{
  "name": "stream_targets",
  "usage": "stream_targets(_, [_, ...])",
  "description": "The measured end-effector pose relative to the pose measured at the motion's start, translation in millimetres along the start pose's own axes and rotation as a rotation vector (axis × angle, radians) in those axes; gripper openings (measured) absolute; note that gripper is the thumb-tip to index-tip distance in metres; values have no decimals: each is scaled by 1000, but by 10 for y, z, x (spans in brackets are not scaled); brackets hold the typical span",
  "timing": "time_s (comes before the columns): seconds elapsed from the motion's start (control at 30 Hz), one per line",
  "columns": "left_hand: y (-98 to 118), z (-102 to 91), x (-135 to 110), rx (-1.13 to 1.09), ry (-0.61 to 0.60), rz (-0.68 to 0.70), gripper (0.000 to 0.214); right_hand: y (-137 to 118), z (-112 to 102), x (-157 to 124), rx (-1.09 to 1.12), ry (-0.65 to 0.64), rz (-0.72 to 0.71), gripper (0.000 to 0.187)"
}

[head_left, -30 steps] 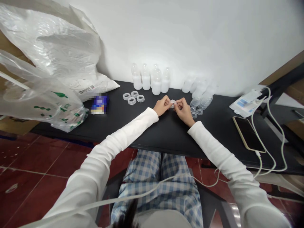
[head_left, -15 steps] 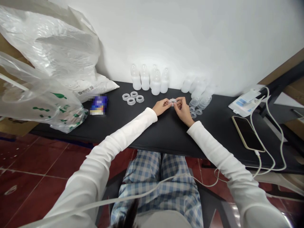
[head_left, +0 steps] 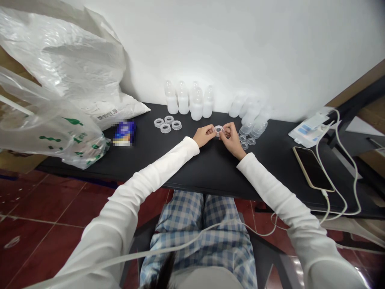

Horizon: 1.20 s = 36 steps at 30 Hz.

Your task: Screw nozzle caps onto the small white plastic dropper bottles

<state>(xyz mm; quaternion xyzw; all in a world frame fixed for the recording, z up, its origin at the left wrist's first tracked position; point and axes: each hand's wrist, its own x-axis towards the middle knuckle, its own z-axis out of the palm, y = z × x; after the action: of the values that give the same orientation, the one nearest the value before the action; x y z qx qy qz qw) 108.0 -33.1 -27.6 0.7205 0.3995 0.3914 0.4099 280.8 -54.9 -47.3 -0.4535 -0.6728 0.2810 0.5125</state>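
Note:
Between my fingertips is a translucent bottle collar ring [head_left: 218,130], held just above the black table. My left hand [head_left: 205,135] pinches its left side, and my right hand [head_left: 230,139] grips its right side. Its opening faces partly toward me, and something clear seems to sit within it. Close to my right hand lie several small clear discs or nipples [head_left: 250,141]. Beyond the hands stand several assembled baby bottles [head_left: 197,105] with clear domed caps. To the left, more collar rings [head_left: 165,128] lie in a cluster.
At the right back are white bottles [head_left: 235,107] and clear caps [head_left: 258,130]. A phone [head_left: 313,167] with a white cable lies at the right, by a plastic packet [head_left: 308,130]. Large plastic bags [head_left: 81,56] and a blue box [head_left: 124,133] occupy the left.
The ring has tilted so that its opening shows more, and something clear now appears inside it. Both hands stay in nearly the same place.

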Motion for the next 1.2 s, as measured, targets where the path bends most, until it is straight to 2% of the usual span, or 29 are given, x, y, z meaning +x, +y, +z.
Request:
stream_targets(0.4, [44, 45, -39, 64, 57, -6, 34, 6, 46, 2, 118, -8, 81, 47])
stream_targets(0.6, [-36, 49, 5, -54, 29, 1, 23, -8, 64, -5, 146, 52, 71, 58])
stream_targets(0.7, [-63, 40, 28, -138, 33, 10, 16, -63, 47, -16, 189, 30, 49, 65])
stream_targets(0.9, [-71, 16, 39, -148, 32, 9, 8, -170, -12, -20, 142, -13, 47, 61])
stream_targets(1.03, [-77, 40, 42, -149, 14, 0, 11, -164, -33, -11, 48, 67, 27, 54])
stream_targets(1.2, [-95, 72, 47, -122, 5, -2, 13, -151, -59, -7, 5, 290, -26, 49])
